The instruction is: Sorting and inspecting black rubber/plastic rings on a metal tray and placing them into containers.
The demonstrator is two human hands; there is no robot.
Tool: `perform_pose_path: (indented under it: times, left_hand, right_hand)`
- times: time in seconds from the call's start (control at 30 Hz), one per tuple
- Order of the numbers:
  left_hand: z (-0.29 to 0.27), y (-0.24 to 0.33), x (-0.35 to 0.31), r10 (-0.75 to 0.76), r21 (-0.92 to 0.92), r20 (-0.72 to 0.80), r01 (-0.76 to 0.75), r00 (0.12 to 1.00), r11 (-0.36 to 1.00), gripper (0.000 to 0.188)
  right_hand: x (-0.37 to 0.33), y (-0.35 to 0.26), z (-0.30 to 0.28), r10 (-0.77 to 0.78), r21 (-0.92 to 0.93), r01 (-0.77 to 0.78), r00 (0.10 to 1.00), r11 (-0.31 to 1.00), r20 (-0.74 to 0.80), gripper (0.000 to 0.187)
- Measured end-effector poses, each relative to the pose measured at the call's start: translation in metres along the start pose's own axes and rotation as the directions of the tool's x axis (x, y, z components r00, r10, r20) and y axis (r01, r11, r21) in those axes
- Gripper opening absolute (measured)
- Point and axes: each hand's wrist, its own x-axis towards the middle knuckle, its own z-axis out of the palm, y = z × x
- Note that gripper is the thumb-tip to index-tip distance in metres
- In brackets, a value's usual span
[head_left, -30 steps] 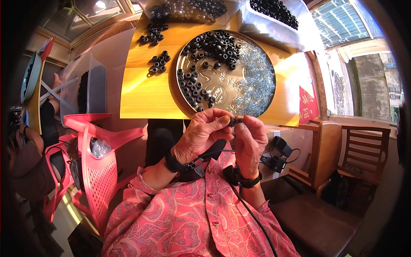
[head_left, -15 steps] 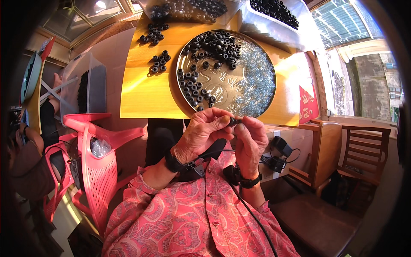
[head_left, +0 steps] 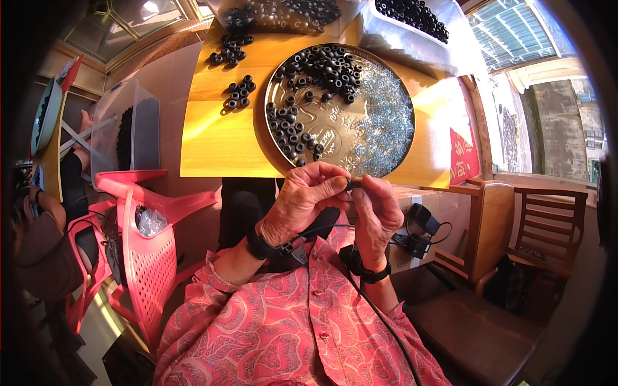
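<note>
My left hand (head_left: 308, 194) and my right hand (head_left: 376, 211) meet just off the table's near edge. Between their fingertips is a small black ring-shaped part (head_left: 353, 184), pinched from both sides; its details are partly covered by the fingers. Just beyond, a round metal tray (head_left: 328, 119) lies on the yellow table. Many black ring-shaped parts (head_left: 328, 69) are heaped at its far side, with others scattered down its left. Small clear bluish pieces (head_left: 389, 122) spread over its right half, too small to make out singly.
Two small groups of black rings (head_left: 240, 92) sit on the yellow table (head_left: 215, 145) left of the tray. Translucent bins (head_left: 412, 48) of black parts stand at the back. A pink plastic chair (head_left: 151, 257) is to my left, a brown seat (head_left: 476, 325) to my right. A person sits far left.
Both hands keep their pinch on the black part. My right fingers and wrist have shifted very slightly; the tray and table look the same.
</note>
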Motion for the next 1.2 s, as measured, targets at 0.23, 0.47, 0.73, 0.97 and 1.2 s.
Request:
perform_pose_path:
  times: [0.23,0.47,0.73,0.97,1.2]
  left_hand:
    - [0.0001,0.0011,-0.0035,0.016,0.004,-0.016,-0.016,1.000,1.000,0.018]
    - [0.0017,0.0024,-0.0057,0.000,0.022,-0.019,0.000,1.000,1.000,0.017]
    - [0.0023,0.0038,-0.0069,-0.027,-0.014,0.005,0.027,1.000,1.000,0.018]
    - [0.0012,0.0020,-0.0063,-0.035,-0.037,0.020,0.036,0.999,0.999,0.018]
    - [0.0017,0.0006,-0.0064,-0.036,-0.047,0.006,0.036,0.999,0.998,0.017]
  right_hand:
    - [0.0007,-0.0063,0.0037,-0.007,-0.078,0.010,0.999,0.997,0.035,0.020]
    - [-0.0003,-0.0083,0.0019,0.014,-0.070,-0.011,0.999,0.997,0.039,0.020]
    - [-0.0056,-0.0109,0.0011,0.281,0.127,-0.277,0.960,0.953,-0.017,0.017]
    - [-0.0062,-0.0067,-0.0004,0.235,0.208,-0.230,0.972,0.951,-0.002,0.017]
    - [-0.0056,-0.0065,0.0008,0.174,0.211,-0.173,0.985,0.962,0.016,0.019]
